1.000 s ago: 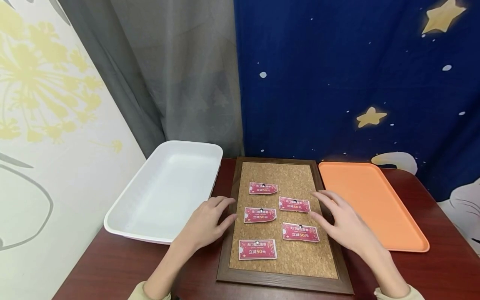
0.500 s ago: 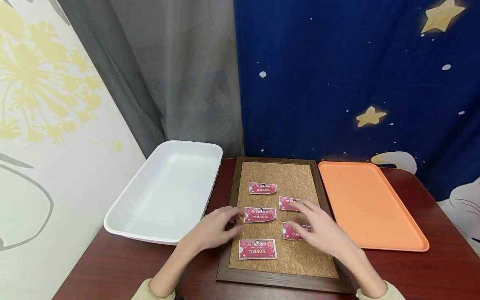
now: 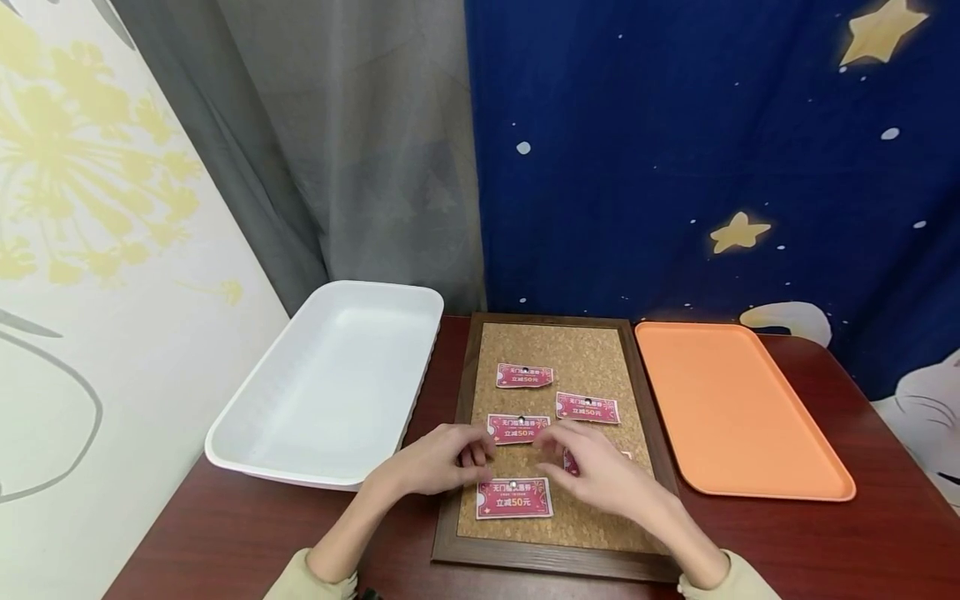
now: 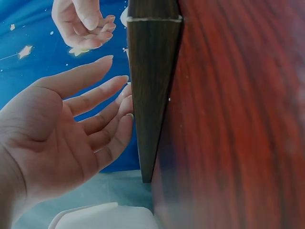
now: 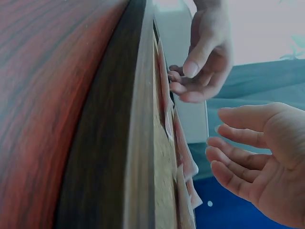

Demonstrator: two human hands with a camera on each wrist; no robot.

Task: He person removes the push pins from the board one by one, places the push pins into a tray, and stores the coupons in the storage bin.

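Note:
A framed cork board (image 3: 555,333) lies on the table with several red paper coupons pinned to it. My left hand (image 3: 438,460) is over its left edge, fingertips right by the middle-left coupon (image 3: 517,428) and the lower-left coupon (image 3: 514,498). Over the board's middle, my right hand (image 3: 600,471) covers most of the lower-right coupon (image 3: 571,461). Both hands have loosely bent fingers with nothing between them, as the left hand (image 4: 71,124) and right hand (image 5: 267,157) show in the wrist views. Farther up are the top coupon (image 3: 524,376) and upper-right coupon (image 3: 587,408).
To the left of the board stands a deep white tub (image 3: 330,383). An orange tray (image 3: 738,408) lies to the right on the dark red table (image 3: 225,533). Grey and blue curtains (image 3: 600,167) hang behind the table.
My right hand has moved left from the board's right edge to over its middle, first across the right-hand coupons. My left hand has shifted slightly right and nearer, onto the board's left side.

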